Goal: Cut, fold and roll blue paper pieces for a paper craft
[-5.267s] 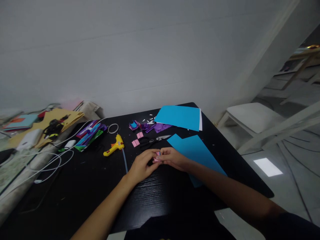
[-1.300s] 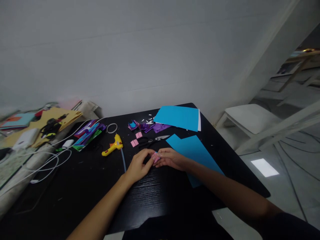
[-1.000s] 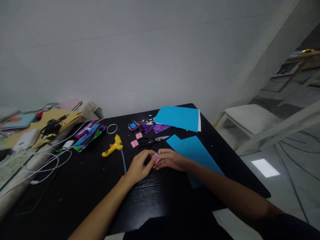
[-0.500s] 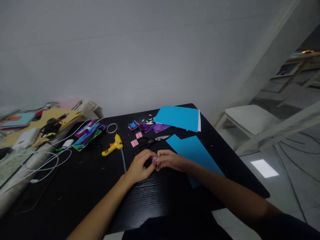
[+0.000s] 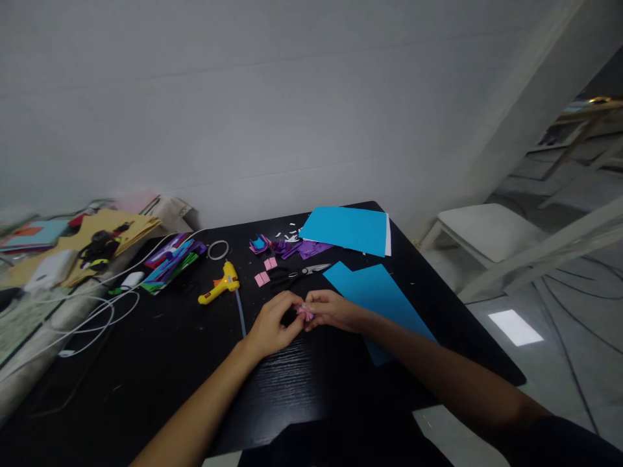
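Note:
Between my two hands is a small pink piece (image 5: 305, 313), pinched at the fingertips above the black table. My left hand (image 5: 276, 326) grips it from the left with thumb and fingers. From the right, my right hand (image 5: 335, 311) closes on it too. Scissors (image 5: 306, 272) lie just beyond the hands, beside small pink paper pieces (image 5: 262, 279). A yellow glue gun (image 5: 220, 283) rests to the left, with a bluish stick (image 5: 241, 314) near it. Blue paper (image 5: 384, 293) lies partly under my right forearm.
Farther back on the black table (image 5: 170, 363) are blue sheets (image 5: 345, 228), purple scraps (image 5: 309, 249), white snippets and a grey ring (image 5: 218, 250). Coloured strips (image 5: 172, 259) and white cables (image 5: 111, 318) lie left. A white chair (image 5: 491, 230) stands right.
The pink piece has turned slightly between my fingers and shows a more fanned side. My right fingers have shifted a little; the things on the table have not moved.

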Available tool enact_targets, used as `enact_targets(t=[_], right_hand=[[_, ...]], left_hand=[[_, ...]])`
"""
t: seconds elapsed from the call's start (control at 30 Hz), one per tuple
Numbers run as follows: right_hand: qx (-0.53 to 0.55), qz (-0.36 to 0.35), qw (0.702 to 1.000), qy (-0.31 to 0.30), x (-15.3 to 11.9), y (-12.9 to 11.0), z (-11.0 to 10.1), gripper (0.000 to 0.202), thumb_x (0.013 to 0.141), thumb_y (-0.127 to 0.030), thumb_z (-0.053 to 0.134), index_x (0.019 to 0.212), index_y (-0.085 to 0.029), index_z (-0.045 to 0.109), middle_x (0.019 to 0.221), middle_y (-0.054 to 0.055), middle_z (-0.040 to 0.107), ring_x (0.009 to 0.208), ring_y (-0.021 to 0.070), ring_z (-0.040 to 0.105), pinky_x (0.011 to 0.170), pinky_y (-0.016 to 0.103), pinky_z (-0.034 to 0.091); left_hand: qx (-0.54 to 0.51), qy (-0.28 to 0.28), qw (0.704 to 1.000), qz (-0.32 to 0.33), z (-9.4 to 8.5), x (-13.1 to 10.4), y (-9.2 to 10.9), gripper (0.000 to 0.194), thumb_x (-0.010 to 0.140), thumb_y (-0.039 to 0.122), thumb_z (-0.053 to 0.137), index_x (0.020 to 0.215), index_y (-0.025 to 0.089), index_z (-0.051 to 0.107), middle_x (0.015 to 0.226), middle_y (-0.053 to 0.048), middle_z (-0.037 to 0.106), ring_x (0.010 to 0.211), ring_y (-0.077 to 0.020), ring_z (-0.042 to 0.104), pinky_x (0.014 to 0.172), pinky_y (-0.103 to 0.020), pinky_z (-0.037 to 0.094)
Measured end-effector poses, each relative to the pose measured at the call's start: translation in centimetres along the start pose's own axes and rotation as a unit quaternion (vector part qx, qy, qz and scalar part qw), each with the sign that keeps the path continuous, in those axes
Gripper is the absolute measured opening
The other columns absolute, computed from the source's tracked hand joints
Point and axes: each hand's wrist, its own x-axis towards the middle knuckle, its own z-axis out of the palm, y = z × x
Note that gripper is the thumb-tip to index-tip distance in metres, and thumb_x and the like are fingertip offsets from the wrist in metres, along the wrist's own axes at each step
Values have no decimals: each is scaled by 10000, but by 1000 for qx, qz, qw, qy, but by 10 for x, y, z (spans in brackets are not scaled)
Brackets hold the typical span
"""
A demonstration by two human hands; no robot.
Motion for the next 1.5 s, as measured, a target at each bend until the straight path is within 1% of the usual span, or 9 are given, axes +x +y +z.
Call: enact_targets(t=[0.1,0.3,0.5,0.7,0.8,1.0,1.1,1.2,1.5], right_hand=[[-6,1,1000,8,-1,-1,1,407,708,-430,890,788,-130,626,814,19,667,769,146,673,771,324,571],[-19,3,1000,9,0,0,0,412,715,-435,884,810,-128,626,813,25,689,778,151,697,778,333,597],[-32,3,999,17,2,2,0,435,716,-462,876,810,-130,610,780,18,686,721,156,708,756,352,609],[-27,4,1000,9,3,3,-2,445,741,-489,852,836,-129,609,792,30,702,717,169,730,748,349,610],[-26,-1,1000,7,2,3,-2,451,734,-492,856,838,-128,610,786,25,700,719,165,728,751,350,612],[-38,6,999,23,0,-1,3,460,685,-448,896,806,-131,586,770,14,698,736,149,709,749,336,614],[-38,10,999,27,0,-1,3,462,663,-416,914,785,-132,571,805,26,707,768,157,711,750,337,617],[-35,11,999,22,0,-1,2,453,682,-425,902,802,-128,582,837,35,714,765,157,716,755,338,619],[-15,7,1000,9,1,-2,0,443,728,-428,880,872,-135,581,807,36,720,722,175,736,725,341,614]], left_hand=[[6,-1,1000,-6,0,0,0,55,910,189,586,950,200,623,874,-40,672,808,-175,638,747,-300,516],[12,-10,1000,-8,0,0,1,38,914,197,579,939,199,608,862,-37,662,800,-175,632,737,-301,510],[15,-11,1000,-14,1,-2,-1,54,916,192,569,956,202,603,873,-35,660,807,-175,631,743,-299,506],[17,-11,999,-26,2,-3,-3,61,920,200,575,975,200,603,855,-24,648,784,-167,617,730,-288,493],[15,-10,999,-31,2,-3,-3,67,910,188,578,971,198,604,850,-21,646,780,-164,615,729,-285,491],[12,-15,999,-37,1,-2,-2,64,888,179,593,949,197,597,857,-19,647,785,-163,612,738,-288,488],[7,-15,999,-37,1,-2,-1,76,880,178,606,953,197,593,861,-16,648,793,-161,615,748,-286,486],[4,-14,999,-37,1,-1,0,69,888,184,606,955,195,594,862,-16,650,792,-159,614,746,-281,485],[8,-11,999,-38,1,-2,-3,77,904,175,585,976,197,597,864,-15,646,791,-157,608,745,-278,480]])
